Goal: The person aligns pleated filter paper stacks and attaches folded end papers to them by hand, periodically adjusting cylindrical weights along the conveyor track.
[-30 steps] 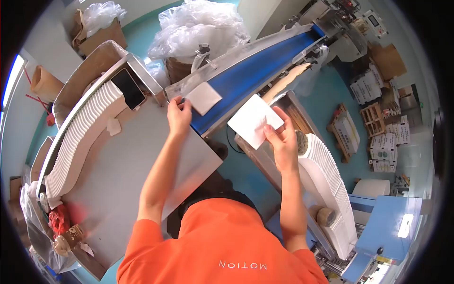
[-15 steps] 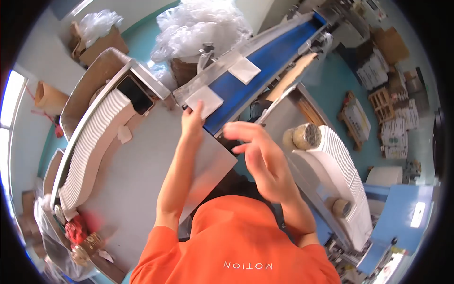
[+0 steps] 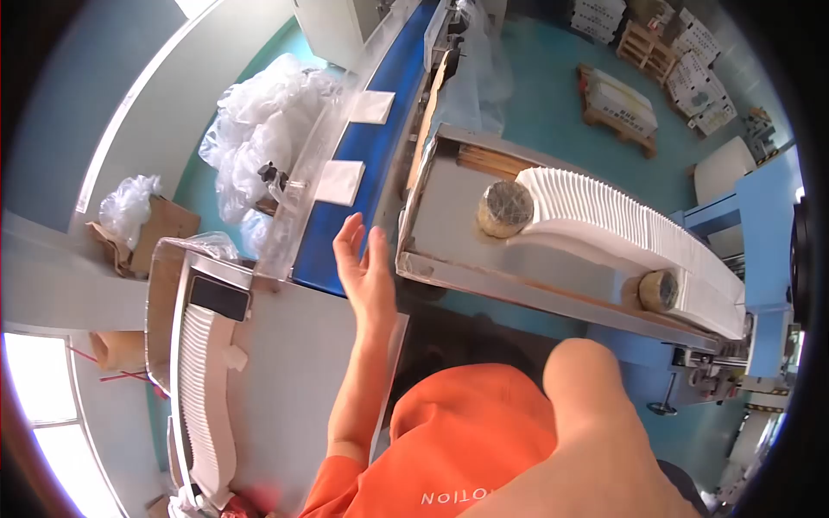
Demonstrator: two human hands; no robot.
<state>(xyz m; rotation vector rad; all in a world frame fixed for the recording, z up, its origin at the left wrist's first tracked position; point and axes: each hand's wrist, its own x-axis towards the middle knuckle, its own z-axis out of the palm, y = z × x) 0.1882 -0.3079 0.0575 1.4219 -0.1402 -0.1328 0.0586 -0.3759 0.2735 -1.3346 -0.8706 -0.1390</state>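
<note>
My left hand point(image 3: 367, 268) reaches over the near end of the blue conveyor belt point(image 3: 324, 268), fingers spread and nothing in it. Just beyond its fingertips a white folded paper square point(image 3: 339, 182) lies flat on the belt. Farther along the belt is a second white paper square point(image 3: 372, 107). My right arm is bent, its elbow end above the orange shirt, and the hand itself does not show. To the right, a long row of white folded papers point(image 3: 596, 203) stands on edge in a metal tray point(image 3: 553, 289), between two round tape-wrapped blocks point(image 3: 505, 209).
At left, a grey table point(image 3: 285, 371) carries another row of white folded papers point(image 3: 207, 388) and a dark phone point(image 3: 219, 298). Clear plastic bags point(image 3: 259, 129) are heaped beside the conveyor. Blue machinery point(image 3: 764, 224) stands at right, wrapped stacks on pallets point(image 3: 617, 108) behind.
My view has turned to the right. My left hand has let go of the paper square, which now lies farther up the belt. My right hand has left the view.
</note>
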